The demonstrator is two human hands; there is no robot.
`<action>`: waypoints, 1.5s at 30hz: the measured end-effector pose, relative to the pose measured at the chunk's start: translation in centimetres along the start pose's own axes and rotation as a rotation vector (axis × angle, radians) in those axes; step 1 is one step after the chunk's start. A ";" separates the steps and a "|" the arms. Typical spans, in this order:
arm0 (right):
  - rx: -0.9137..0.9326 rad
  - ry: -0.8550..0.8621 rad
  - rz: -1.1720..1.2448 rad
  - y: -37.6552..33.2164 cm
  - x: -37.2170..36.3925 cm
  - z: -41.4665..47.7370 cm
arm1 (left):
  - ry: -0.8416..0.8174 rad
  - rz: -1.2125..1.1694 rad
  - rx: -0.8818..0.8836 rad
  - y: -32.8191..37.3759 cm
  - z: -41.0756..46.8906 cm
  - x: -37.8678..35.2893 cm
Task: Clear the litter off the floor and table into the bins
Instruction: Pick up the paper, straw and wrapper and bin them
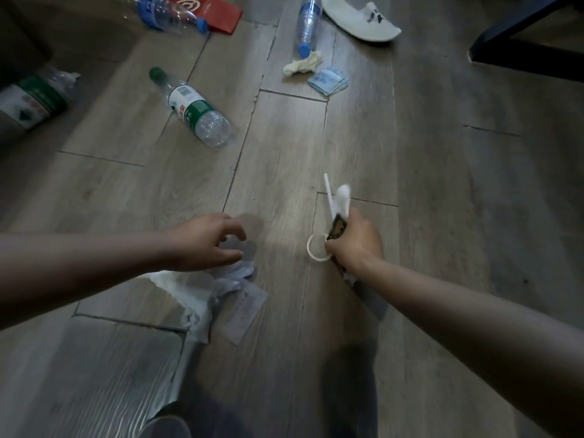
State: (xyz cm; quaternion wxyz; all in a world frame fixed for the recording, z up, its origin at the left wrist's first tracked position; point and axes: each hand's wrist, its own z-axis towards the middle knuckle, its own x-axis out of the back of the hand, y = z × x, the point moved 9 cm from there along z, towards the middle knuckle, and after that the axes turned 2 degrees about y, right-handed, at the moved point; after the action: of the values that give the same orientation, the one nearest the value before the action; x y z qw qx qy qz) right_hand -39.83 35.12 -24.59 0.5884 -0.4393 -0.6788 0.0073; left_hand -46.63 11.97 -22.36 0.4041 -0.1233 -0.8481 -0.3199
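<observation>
- Head view: my left hand (205, 245) is low over the wooden floor (426, 137), fingers spread and loosely bent, holding nothing. I cannot tell whether the fingertips touch the litter under them.
- Just below that hand a crumpled white wrapper (186, 292) lies on the floor, with a paper slip (243, 314) against its right edge.
- My right hand (354, 241) is closed tight round a bundle of scraps (339, 203): white paper sticks out above the fist, and a dark patterned strip and a white cord loop show beside it.
- Further out, a green-capped bottle (192, 112) lies on its side, well apart from both hands.
- At the left edge lies a larger bottle (34, 96).
- At the top left a blue-labelled bottle (167, 12) rests against a red packet (215, 11).
- At the top centre a blue-capped bottle (306, 23) lies beside a white slipper (360, 18), with a wadded tissue (303, 63) at its cap and blue sachets (328, 80) just beside that.
</observation>
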 end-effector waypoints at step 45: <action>-0.061 -0.053 0.210 1.9 0.6 -3.5 | 0.047 0.031 0.425 -5.5 -4.2 -5.0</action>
State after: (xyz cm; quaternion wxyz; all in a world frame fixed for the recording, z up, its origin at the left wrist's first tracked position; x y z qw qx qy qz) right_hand -35.83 34.85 -24.07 0.5528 -0.5253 -0.6441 0.0601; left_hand -43.43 5.27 -26.66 0.4456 -0.0409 -0.8847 -0.1303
